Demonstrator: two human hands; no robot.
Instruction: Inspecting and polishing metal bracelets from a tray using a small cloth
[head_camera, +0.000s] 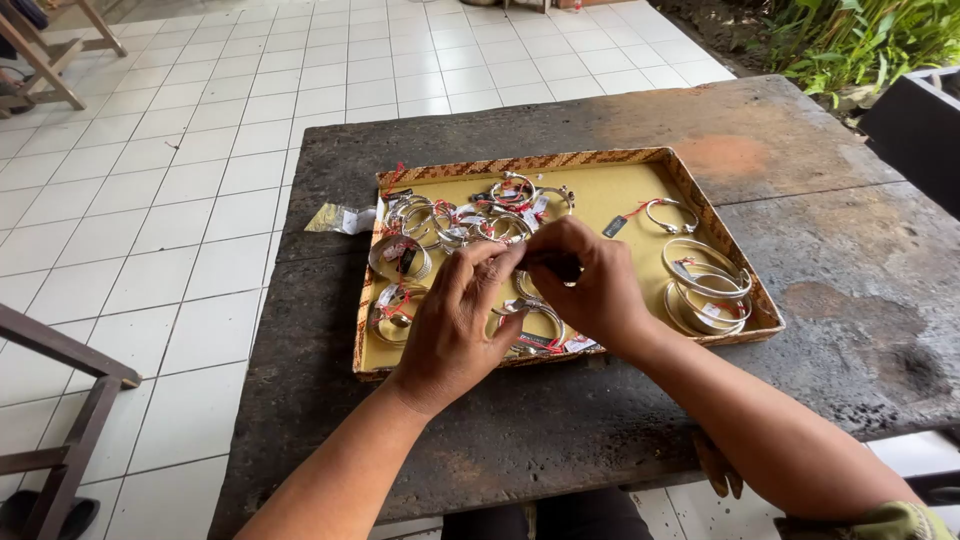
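Two hands: left hand (455, 315) & right hand (590, 280) pinch a small dark item (553, 266) over yellow-lined tray (620, 190) w/ silver bangles (705, 285); rough dark stone surface (800, 140), white tile floor (150, 200).

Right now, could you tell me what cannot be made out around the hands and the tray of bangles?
- Head view: the small dark item pinched between the left hand and right hand; the fingers cover it.
- Silver bangles under the hands: hidden by both.
- Tags on the bangles: too small.
- Tray near rim: partly behind the wrists.
- Clear packet contents: too small.
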